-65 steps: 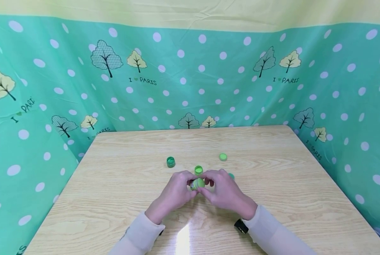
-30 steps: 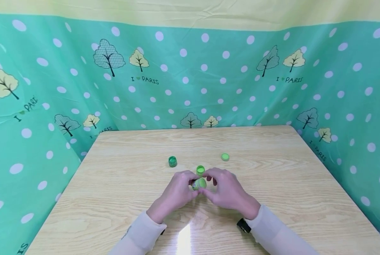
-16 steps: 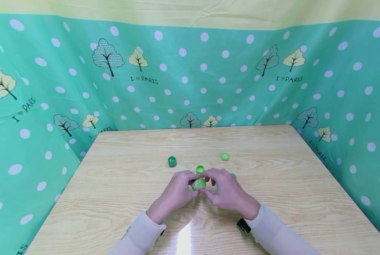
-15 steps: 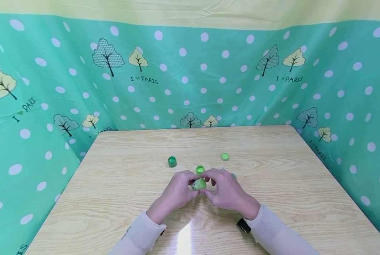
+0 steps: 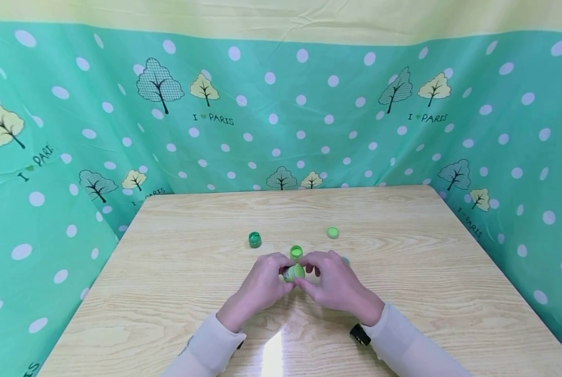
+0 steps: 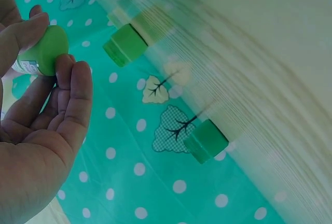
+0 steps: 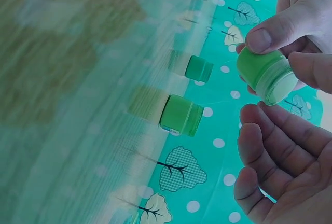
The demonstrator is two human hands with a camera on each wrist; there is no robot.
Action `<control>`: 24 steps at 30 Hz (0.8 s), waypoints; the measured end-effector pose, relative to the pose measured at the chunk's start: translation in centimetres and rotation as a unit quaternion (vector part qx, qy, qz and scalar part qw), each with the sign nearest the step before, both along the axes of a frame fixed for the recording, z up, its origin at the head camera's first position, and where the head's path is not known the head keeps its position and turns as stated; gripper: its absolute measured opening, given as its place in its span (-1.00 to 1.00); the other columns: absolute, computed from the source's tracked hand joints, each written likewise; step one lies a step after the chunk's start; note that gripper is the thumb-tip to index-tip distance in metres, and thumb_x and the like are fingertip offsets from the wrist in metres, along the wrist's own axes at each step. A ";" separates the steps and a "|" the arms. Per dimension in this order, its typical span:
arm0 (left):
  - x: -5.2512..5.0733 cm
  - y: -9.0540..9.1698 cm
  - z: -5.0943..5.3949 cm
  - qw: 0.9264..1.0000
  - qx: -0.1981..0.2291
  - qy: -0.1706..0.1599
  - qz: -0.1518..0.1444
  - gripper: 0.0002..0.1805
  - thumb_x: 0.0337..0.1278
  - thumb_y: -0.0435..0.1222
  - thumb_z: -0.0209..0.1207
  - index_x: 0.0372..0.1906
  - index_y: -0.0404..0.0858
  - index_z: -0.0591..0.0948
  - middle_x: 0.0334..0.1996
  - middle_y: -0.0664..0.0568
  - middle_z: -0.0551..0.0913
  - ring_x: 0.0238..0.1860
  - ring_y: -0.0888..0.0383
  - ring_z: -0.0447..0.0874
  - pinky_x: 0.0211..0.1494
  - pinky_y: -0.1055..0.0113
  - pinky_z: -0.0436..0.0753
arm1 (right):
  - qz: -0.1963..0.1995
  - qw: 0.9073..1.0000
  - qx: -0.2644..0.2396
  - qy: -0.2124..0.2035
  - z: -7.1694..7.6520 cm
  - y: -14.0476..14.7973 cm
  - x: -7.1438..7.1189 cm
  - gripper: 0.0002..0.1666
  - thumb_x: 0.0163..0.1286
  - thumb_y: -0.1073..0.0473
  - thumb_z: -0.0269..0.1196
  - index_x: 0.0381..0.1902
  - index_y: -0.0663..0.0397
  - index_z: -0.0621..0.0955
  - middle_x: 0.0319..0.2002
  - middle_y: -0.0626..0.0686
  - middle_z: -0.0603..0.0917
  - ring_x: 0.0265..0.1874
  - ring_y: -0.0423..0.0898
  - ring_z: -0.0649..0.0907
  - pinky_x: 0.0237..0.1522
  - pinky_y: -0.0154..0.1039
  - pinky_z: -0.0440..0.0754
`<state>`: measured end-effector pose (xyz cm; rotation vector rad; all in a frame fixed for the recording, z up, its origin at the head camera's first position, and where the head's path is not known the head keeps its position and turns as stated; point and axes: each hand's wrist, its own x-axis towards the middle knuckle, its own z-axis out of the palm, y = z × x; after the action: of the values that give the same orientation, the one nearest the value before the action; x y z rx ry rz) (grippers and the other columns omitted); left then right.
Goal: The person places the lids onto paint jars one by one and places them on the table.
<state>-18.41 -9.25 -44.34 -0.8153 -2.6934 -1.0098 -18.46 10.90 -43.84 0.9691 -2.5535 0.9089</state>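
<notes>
A small light green jar (image 5: 293,273) is held tilted above the table, its pale round lid (image 7: 284,88) turned toward the right hand. My left hand (image 5: 263,280) grips the jar's body between thumb and fingers. At the lid's edge, the thumb and a fingertip of my right hand (image 5: 332,280) pinch it; its other fingers spread below in the right wrist view. Just behind the hands stands a light green open jar (image 5: 296,252). Farther left is a dark green open jar (image 5: 255,240).
A light green lid (image 5: 333,232) lies on the wooden table (image 5: 191,241) behind the right hand. A teal lid (image 5: 345,260) is mostly hidden by that hand. Polka-dot curtain (image 5: 243,120) surrounds the table's back and sides.
The right fingers shift slightly around the lid. The jar stays in the left hand at nearly the same place, and the jars and lids on the table have not moved.
</notes>
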 end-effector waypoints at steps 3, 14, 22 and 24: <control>0.0 0.0 0.1 1.000 -0.003 0.000 0.003 -0.69 -0.10 -0.41 0.55 -0.16 -0.31 0.77 -0.35 0.07 0.70 -0.35 0.24 0.56 -0.30 0.45 0.58 | -0.009 1.000 0.001 0.004 0.0 0.0 0.0 -0.75 0.23 -0.02 0.51 -0.22 -0.05 0.77 -0.45 -0.14 0.67 -0.54 -0.14 0.57 -0.39 -0.29 0.46; 0.2 0.0 0.3 1.000 -0.002 0.001 0.001 -0.67 -0.13 -0.44 0.55 -0.15 -0.33 0.77 -0.38 0.09 0.67 -0.36 0.21 0.55 -0.31 0.44 0.58 | -0.022 1.000 -0.008 -0.001 -0.3 0.0 -0.1 -0.72 0.33 -0.07 0.44 -0.46 -0.05 0.72 -0.59 -0.23 0.57 -0.64 -0.38 0.43 -0.57 -0.40 0.45; 0.2 0.0 0.3 1.000 -0.001 -0.004 0.000 -0.66 -0.12 -0.44 0.54 -0.14 -0.35 0.76 -0.36 0.07 0.68 -0.35 0.20 0.57 -0.29 0.44 0.59 | -0.034 0.999 -0.005 -0.006 -0.2 0.1 -0.1 -0.63 0.32 -0.16 0.42 -0.42 0.01 0.73 -0.56 -0.18 0.60 -0.62 -0.30 0.49 -0.52 -0.39 0.48; 0.2 0.0 0.3 1.000 0.000 -0.002 -0.001 -0.67 -0.10 -0.43 0.54 -0.14 -0.35 0.76 -0.36 0.07 0.68 -0.35 0.21 0.56 -0.29 0.44 0.59 | -0.034 0.999 -0.005 -0.004 -0.1 0.1 -0.1 -0.62 0.29 -0.17 0.44 -0.34 0.03 0.75 -0.51 -0.14 0.64 -0.58 -0.22 0.54 -0.47 -0.37 0.49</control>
<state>-18.21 -9.26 -44.05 -0.8160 -2.6969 -1.0113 -18.54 11.04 -43.93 0.8717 -2.5680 0.9076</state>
